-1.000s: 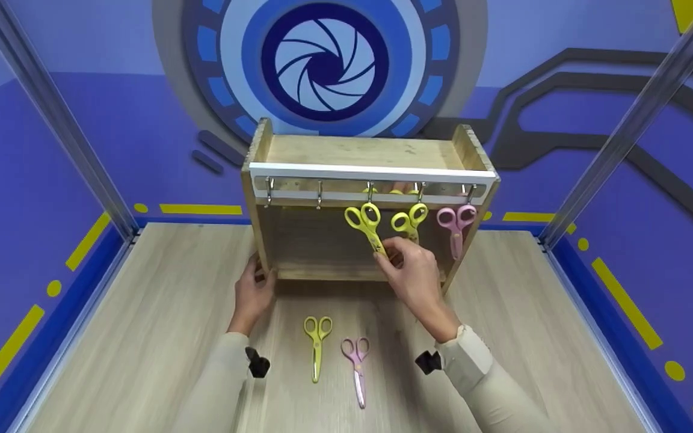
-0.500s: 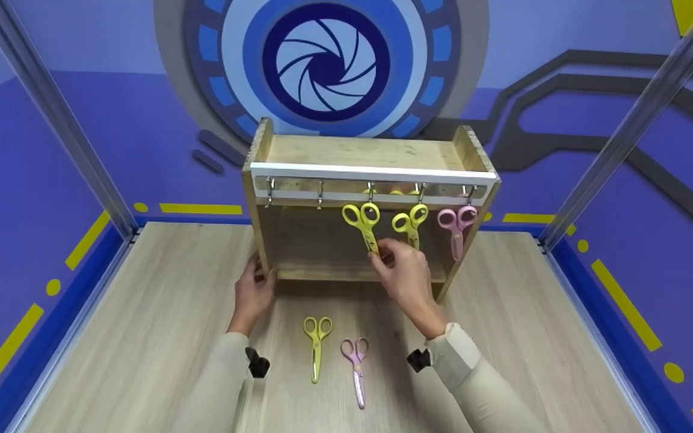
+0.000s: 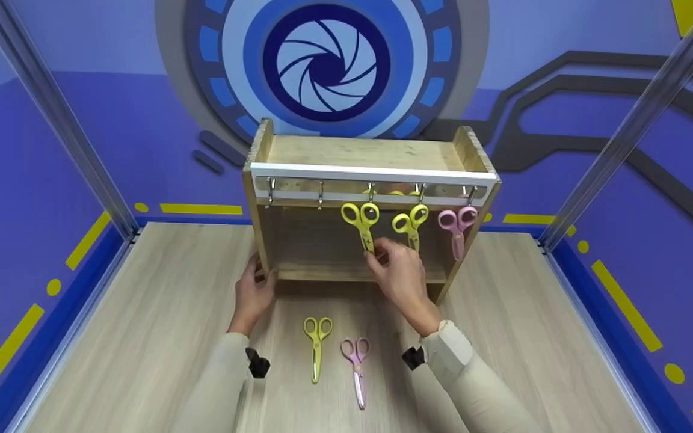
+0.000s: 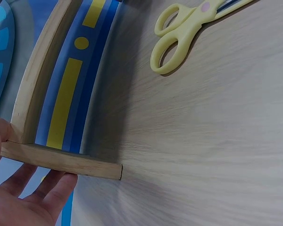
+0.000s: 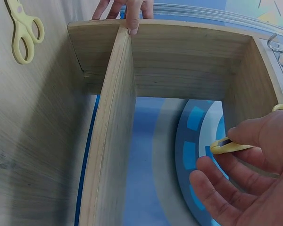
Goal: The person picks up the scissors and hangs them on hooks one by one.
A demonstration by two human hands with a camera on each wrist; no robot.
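Observation:
A wooden shelf stands on the table, with a hook rail along its upper front. My left hand grips its lower left corner, thumb on one side of the side panel and fingers on the other. Yellow scissors hang by a handle loop at the middle hook. My right hand pinches their lower end between thumb and finger; that tip shows in the right wrist view. To the right hang a second yellow pair of scissors, its lower end partly hidden, and pink scissors.
Yellow scissors and pink scissors lie on the table in front of the shelf, handles towards it. Two hooks on the left bear nothing. Blue printed walls and metal posts enclose the table.
My right hand has shifted a little to the left with the lower end of the yellow scissors, so they hang closer to upright. The left hand has stayed in place.

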